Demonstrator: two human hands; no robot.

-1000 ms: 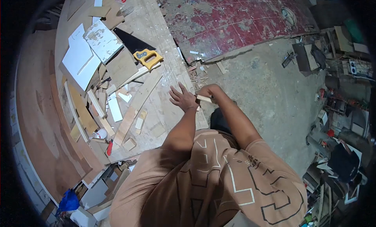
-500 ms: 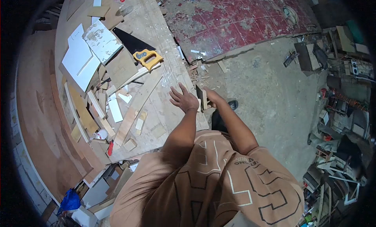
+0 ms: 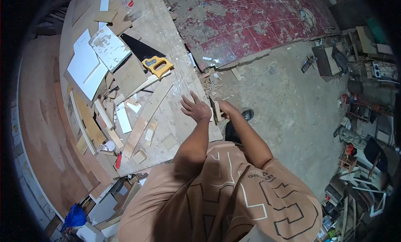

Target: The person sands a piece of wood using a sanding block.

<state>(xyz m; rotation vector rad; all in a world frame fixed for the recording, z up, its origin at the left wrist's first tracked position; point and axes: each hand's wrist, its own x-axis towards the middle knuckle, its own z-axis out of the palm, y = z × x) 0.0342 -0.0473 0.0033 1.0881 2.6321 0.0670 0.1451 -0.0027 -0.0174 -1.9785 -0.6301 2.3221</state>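
My left hand (image 3: 196,107) lies with its fingers spread on the wooden worktable (image 3: 184,81), near its right edge. Just past that edge, my right hand (image 3: 224,109) is closed around the wooden handle (image 3: 217,111) of a tool with a dark blade (image 3: 211,103). The blade stands close along the table edge beside my left hand, and its lower part is hidden. A small pale wood piece shows under my left wrist. Farther up the table lies a handsaw with a yellow handle (image 3: 158,67).
Wood strips (image 3: 144,121), white boards (image 3: 90,66) and offcuts cover the table's left part. A red tool (image 3: 118,160) lies near its front corner. Red tiled floor (image 3: 259,21) is beyond, and piled scrap (image 3: 367,171) stands at the right.
My right hand has turned the tool from lying crosswise to standing along the table edge, then moved slightly downward. My left hand has stayed nearly in place.
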